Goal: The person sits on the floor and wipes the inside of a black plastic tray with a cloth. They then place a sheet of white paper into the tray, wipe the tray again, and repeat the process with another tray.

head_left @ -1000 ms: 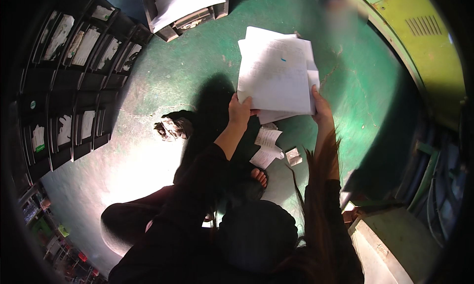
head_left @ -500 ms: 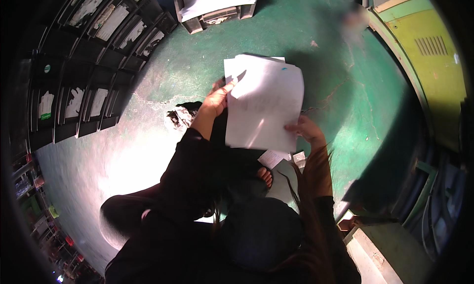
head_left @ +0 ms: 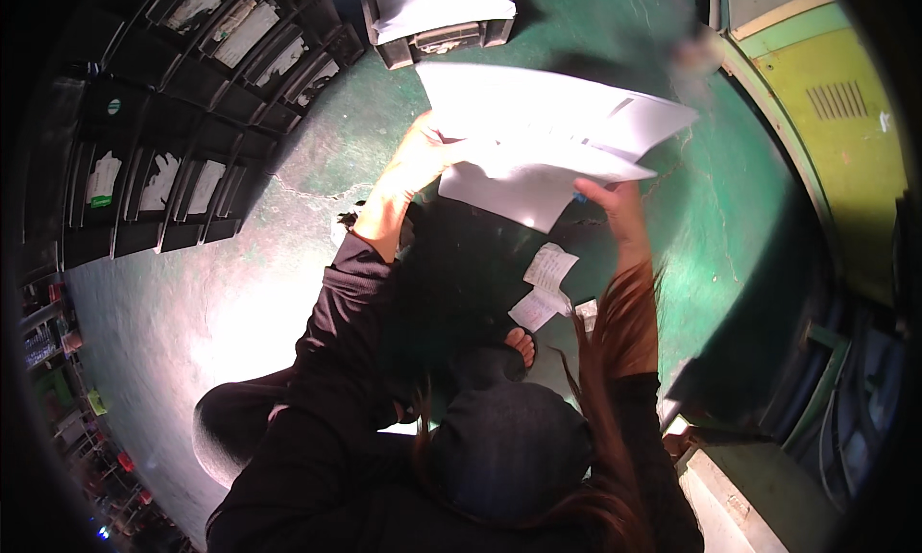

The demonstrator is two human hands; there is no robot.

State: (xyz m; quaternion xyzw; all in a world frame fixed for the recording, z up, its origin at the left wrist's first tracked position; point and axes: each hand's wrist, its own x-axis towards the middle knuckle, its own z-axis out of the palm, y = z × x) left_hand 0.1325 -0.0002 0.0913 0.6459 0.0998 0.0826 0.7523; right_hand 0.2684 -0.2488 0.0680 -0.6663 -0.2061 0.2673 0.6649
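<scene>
Several white paper sheets (head_left: 538,121) are held up in front of me, fanned apart and bright in the sunlight. My left hand (head_left: 427,151) grips their left edge, thumb lying on top. At the lower right corner my right hand (head_left: 615,202) pinches the sheets, its thumb on the near side and the other fingers hidden behind the paper. Below the sheets, two small written slips of paper (head_left: 545,286) lie on the floor by my bare toes (head_left: 521,344). A small pale piece (head_left: 586,313) lies just right of them.
Stacked black crates (head_left: 158,183) with torn labels rise on the left. Ahead stands another dark crate (head_left: 442,36) with white paper on top. A yellow-green metal cabinet (head_left: 831,111) is at the right, and a pale box (head_left: 725,505) at the lower right. The green floor (head_left: 307,159) is cracked.
The sheets have been lifted away from me and spread apart, their right end swinging outward to the right. Both hands moved forward. The slips on the floor are now more fully uncovered.
</scene>
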